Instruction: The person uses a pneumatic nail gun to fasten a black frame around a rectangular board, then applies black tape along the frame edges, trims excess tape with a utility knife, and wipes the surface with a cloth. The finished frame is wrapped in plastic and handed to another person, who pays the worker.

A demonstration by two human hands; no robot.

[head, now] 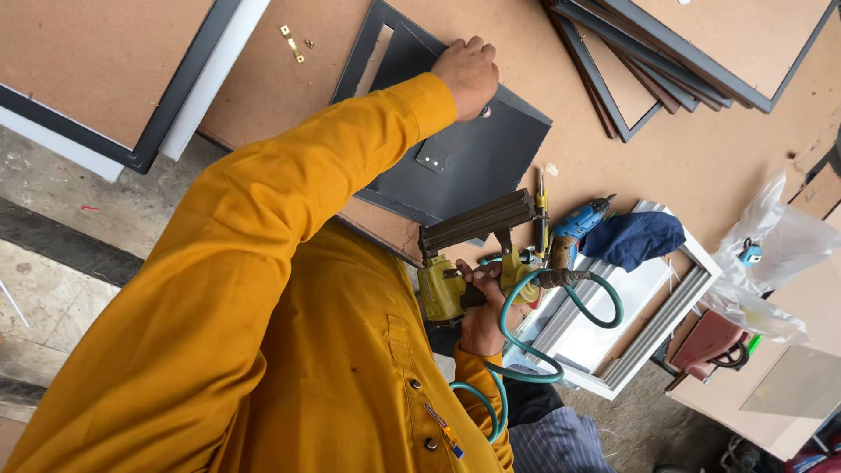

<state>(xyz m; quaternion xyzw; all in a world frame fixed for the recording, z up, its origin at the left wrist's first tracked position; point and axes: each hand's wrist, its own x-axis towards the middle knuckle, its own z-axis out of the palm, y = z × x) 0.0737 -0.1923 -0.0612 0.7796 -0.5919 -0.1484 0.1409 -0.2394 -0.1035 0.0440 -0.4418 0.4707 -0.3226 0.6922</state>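
My left hand (469, 74) reaches out in a yellow sleeve and presses, fingers curled, on the back of a black picture frame (491, 158). The frame lies face down on the brown board table (701, 166). A small metal hanger plate (432, 156) sits on the frame's back, below that hand. My right hand (482, 307) grips a yellow pneumatic nail gun (451, 271) close to my chest, at the table's near edge. Its dark magazine points toward the frame. A green air hose (526, 350) loops from the gun down past my wrist.
A blue power drill (578, 219), a screwdriver (540, 210) and a blue cloth (639, 238) lie right of the gun. A white frame (653, 328) leans below them. Dark frames (666, 61) are stacked top right, another frame (114, 79) lies top left, near brass hangers (292, 42). A plastic bag (780, 254) lies right.
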